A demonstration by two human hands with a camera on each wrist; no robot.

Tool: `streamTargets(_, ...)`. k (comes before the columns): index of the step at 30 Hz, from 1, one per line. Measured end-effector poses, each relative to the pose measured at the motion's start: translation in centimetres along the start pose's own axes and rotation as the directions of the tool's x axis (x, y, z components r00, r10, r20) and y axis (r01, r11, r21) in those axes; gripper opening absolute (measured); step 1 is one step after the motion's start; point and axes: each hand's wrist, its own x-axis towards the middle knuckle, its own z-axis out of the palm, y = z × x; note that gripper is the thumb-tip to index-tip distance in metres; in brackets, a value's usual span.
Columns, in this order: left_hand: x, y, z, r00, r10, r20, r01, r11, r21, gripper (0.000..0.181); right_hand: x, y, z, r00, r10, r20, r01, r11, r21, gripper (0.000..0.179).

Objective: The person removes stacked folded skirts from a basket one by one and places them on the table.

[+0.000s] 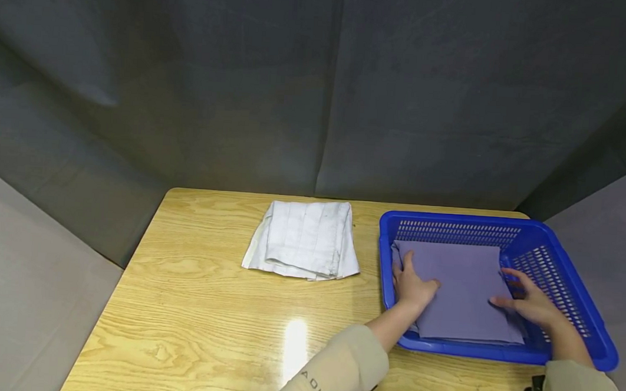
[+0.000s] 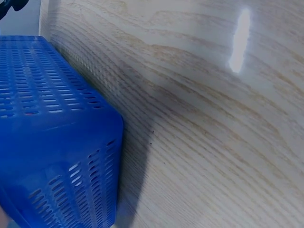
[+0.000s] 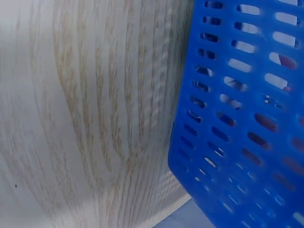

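Note:
A folded purple cloth [image 1: 459, 297] lies flat inside a blue plastic basket [image 1: 584, 286] at the right of the table. On the cloth's left side rests my left hand [image 1: 414, 286], its fingers spread and the thumb over the top. My right hand [image 1: 533, 304] reaches in at the cloth's right edge with fingers apart; whether the fingertips touch it is hard to tell. Both wrist views show mainly the outside of the slotted blue basket [image 2: 52, 137], with the hands almost wholly out of sight.
A folded white cloth [image 1: 305, 236] lies left of the basket on the wood-grain table [image 1: 195, 313]. Dark curtains [image 1: 244, 97] hang behind the table's back edge. Grey panels [image 1: 26, 287] flank it at the left and right.

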Motion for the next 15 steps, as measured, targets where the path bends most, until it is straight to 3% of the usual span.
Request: streamTargets(15,0.20,-0.12,0.39,0.997,-0.078,-0.010,0.078,0.997,0.003,0.076,0.15,-0.17,0.13,1.000,0.004,0.006,-0.003,0.999,-0.040,0.086)
